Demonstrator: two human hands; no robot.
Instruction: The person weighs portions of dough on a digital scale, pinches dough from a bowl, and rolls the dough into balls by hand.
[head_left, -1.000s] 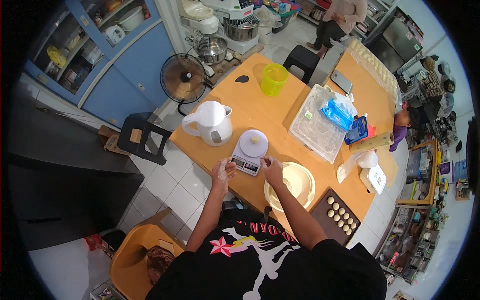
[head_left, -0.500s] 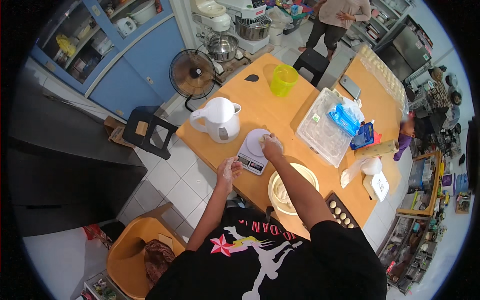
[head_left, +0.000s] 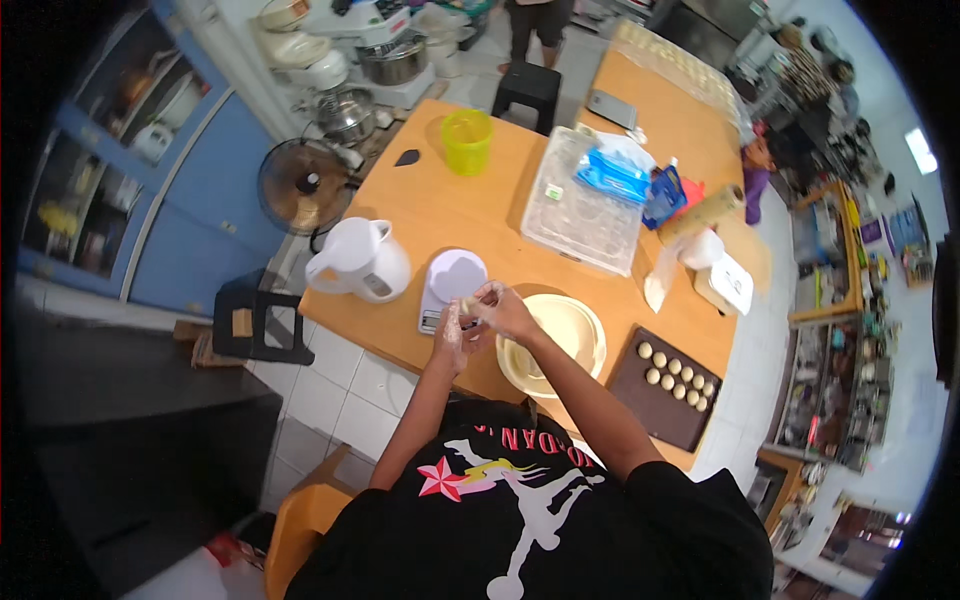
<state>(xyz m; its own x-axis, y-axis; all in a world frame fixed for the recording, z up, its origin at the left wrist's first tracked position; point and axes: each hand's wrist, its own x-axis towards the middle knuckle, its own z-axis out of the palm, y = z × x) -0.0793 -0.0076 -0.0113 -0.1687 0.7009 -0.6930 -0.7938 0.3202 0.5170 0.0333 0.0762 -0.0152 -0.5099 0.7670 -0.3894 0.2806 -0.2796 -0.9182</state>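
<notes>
My left hand [head_left: 455,342], dusted with flour, is raised at the front edge of the kitchen scale [head_left: 458,270]. My right hand [head_left: 506,314] meets it there, fingers bent inward. Between the fingertips of both hands is a small pale piece of dough [head_left: 468,307], partly hidden by the fingers. The scale's round plate has nothing on it. Just right of my hands is a cream bowl [head_left: 598,335], partly covered by my right forearm. Farther right, round dough balls [head_left: 674,368] sit in rows on a dark brown tray [head_left: 640,400].
A white electric kettle [head_left: 365,260] stands left of the scale. Behind are a yellow-green container [head_left: 467,143] and a clear plastic box [head_left: 580,228] with a blue packet [head_left: 612,177] on top. A white tub [head_left: 725,287] stands at the right edge. People are beyond the table.
My right hand has come off the scale plate toward me, bringing the dough to my left hand. The view has shifted, showing more of the brown tray.
</notes>
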